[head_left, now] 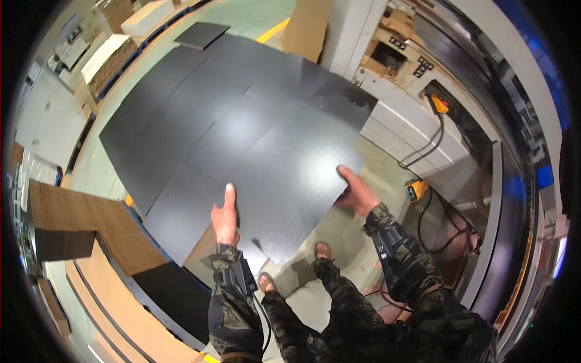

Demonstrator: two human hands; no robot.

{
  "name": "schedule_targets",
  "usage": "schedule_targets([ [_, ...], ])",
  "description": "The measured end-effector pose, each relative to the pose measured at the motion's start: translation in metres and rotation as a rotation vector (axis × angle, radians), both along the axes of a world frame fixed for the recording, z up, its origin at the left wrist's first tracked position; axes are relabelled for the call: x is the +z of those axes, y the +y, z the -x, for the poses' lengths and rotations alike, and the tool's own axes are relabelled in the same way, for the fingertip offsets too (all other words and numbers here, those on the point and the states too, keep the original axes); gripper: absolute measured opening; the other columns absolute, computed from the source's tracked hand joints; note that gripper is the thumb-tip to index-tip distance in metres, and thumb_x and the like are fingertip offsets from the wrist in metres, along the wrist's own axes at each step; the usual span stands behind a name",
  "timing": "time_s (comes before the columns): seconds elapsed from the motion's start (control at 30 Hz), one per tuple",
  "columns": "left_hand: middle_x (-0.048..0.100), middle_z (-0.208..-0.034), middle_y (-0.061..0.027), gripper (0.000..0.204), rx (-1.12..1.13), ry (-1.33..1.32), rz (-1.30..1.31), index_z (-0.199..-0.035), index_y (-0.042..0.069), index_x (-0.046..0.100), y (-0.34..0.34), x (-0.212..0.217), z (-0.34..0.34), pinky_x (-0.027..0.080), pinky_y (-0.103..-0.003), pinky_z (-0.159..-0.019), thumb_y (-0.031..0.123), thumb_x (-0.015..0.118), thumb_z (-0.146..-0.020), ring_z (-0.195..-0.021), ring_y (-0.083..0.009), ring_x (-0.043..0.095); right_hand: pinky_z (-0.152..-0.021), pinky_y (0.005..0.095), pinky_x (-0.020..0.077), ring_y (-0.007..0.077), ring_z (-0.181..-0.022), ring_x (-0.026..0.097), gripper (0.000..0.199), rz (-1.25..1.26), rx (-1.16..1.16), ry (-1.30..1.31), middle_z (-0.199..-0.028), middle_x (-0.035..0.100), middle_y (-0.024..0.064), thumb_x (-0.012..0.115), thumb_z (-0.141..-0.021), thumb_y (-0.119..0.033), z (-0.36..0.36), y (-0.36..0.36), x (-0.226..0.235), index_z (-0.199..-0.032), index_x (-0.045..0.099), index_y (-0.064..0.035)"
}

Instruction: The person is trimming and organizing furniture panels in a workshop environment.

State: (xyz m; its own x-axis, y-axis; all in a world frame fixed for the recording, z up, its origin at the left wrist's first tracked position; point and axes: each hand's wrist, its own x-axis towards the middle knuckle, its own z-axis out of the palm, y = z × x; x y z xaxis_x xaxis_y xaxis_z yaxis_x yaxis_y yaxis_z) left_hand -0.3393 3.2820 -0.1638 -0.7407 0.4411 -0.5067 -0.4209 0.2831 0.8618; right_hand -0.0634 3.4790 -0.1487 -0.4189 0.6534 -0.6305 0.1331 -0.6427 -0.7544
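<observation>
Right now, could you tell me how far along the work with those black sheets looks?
Done: several black sheets already lie overlapping in a spread. In hand: the left hand and right hand grip the near edge of one large black sheet, held over that spread and not yet laid flat. Left: another dark panel lies lower left beside the brown boards; whether it belongs I cannot tell.

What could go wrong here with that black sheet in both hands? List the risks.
1. The left hand and right hand pinch only the near edge of the large black sheet, so it may sag or slip.
2. Cables trail across the floor by the person's right side; a step there could trip them.
3. The sheet hides the stacked black sheets below, so it may land misaligned.
</observation>
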Motion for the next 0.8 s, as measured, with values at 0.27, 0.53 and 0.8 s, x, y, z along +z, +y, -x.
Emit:
schedule_targets([
  [0.27,0.049,-0.14,-0.0203,0.082,-0.198,-0.13,0.146,-0.139,-0.013,0.04,0.02,0.046,0.012,0.045,-0.037,-0.098,0.053,0.059,-0.094,-0.124,-0.0242,0.051,-0.08,0.0417,0.0515,0.0218,-0.083,0.06,0.072,-0.073,0.046,-0.001,-0.086,0.056,0.0088,0.053,-0.089,-0.068,0.015,0.034,0.001,-0.117,0.055,-0.0017],
  [0.53,0.053,-0.136,-0.0198,0.068,0.197,-0.35,-0.078,-0.146,-0.001,0.037,-0.224,-0.199,-0.041,0.048,-0.039,-0.096,0.042,0.057,-0.098,-0.114,-0.0267,0.059,-0.092,0.0454,0.0488,0.0309,-0.111,0.058,0.081,0.147,0.16,-0.041,-0.134,0.051,0.0181,0.04,-0.095,-0.069,-0.139,-0.092,-0.252,-0.14,0.043,-0.0021],
  [0.8,0.054,-0.137,-0.017,0.077,0.613,-0.35,0.077,-0.151,0.001,0.028,-0.264,-0.491,-0.081,0.047,-0.033,-0.093,0.035,0.066,-0.093,-0.113,-0.0233,0.056,-0.099,0.0477,0.0466,0.0375,-0.125,0.05,0.108,0.528,0.117,-0.241,-0.145,0.035,0.0309,0.062,-0.083,-0.069,0.042,-0.257,-0.461,-0.148,0.018,0.0057],
])
